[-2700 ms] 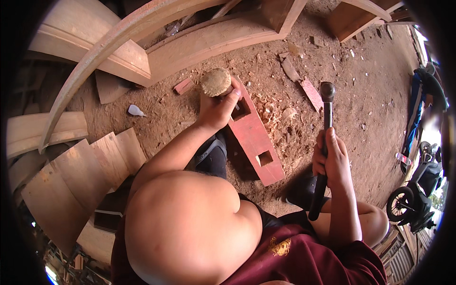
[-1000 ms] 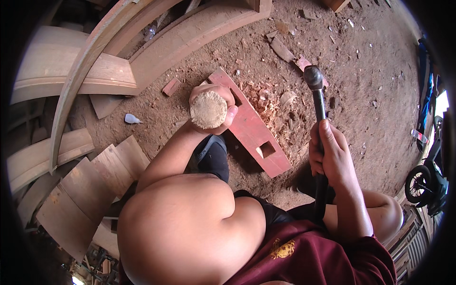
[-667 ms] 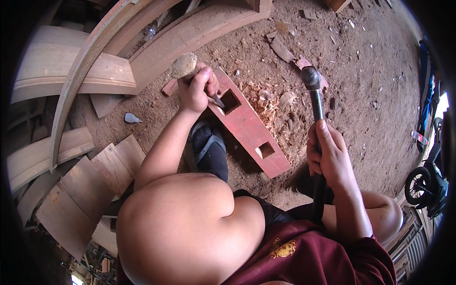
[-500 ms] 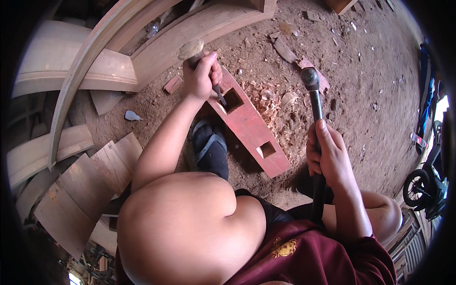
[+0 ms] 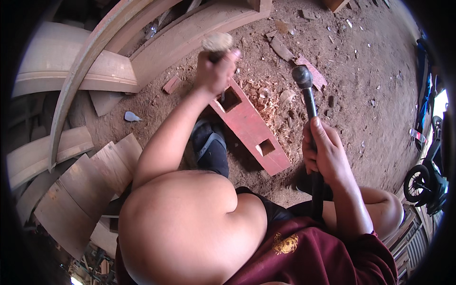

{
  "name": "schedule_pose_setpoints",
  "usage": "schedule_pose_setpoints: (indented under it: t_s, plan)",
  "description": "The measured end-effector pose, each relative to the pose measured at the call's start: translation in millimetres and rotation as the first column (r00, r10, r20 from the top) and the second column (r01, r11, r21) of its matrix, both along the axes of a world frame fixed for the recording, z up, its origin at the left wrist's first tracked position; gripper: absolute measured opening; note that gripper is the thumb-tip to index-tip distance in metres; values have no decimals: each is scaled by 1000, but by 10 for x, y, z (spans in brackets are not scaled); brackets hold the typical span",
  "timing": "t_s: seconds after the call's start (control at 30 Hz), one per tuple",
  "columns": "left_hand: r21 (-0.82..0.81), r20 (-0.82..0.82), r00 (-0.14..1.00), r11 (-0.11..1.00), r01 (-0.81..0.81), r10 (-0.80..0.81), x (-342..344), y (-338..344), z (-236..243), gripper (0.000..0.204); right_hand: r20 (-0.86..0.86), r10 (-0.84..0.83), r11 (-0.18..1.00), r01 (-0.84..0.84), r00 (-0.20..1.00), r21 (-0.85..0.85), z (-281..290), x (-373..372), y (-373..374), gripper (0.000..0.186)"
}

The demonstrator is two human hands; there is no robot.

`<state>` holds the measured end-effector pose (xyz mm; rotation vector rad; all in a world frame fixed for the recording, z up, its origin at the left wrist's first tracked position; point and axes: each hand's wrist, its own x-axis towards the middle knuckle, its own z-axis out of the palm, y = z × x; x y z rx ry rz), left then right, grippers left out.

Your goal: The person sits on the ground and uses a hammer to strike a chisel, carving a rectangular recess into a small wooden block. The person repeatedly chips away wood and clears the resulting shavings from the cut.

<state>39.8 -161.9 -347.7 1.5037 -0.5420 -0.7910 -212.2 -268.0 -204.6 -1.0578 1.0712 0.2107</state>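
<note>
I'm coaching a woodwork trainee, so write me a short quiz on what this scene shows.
1. Which hand holds the chisel? A) left B) right
2. True or false: the head of the hammer rests on the red block.
3. Fill in: curled wood ____ lie along the block's right side.

Key:
1. A, the left hand.
2. False: the right hand holds it clear, to the block's right.
3. Shavings.

Dirt floor (image 5: 368, 118) — brown | red holed block (image 5: 249, 122) | shavings (image 5: 267, 99) — beside block | red offcut (image 5: 172, 84) | small white object (image 5: 131, 116)
</note>
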Motion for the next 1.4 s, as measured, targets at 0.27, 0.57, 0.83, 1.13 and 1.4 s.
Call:
schedule_pose_setpoints:
  t_s: [0.27,0.57,0.83,1.13,1.4]
  plan:
    - [-153,-403,911,974,-166,92,103,48,-92,38,17,-21,1000,21,1000,8,32,-22,-23,45]
    - [-80,-607,795,993,-82,17,370,-80,-112,40,-16,-25,1000,25,1000,6,-12,-22,21,46]
    - [-187,189,982,980,67,-31,-54,101,216,30,-29,10,999,-11,1000,-30,-29,4,11,45]
    - [-40,-357,925,987,-157,133,169,-200,-182,38,3,-46,999,45,999,25,67,-50,31,43]
    - [-139,30,998,989,-41,46,-75,104,-6,26,-14,-34,999,34,999,18,-18,-26,53,43]
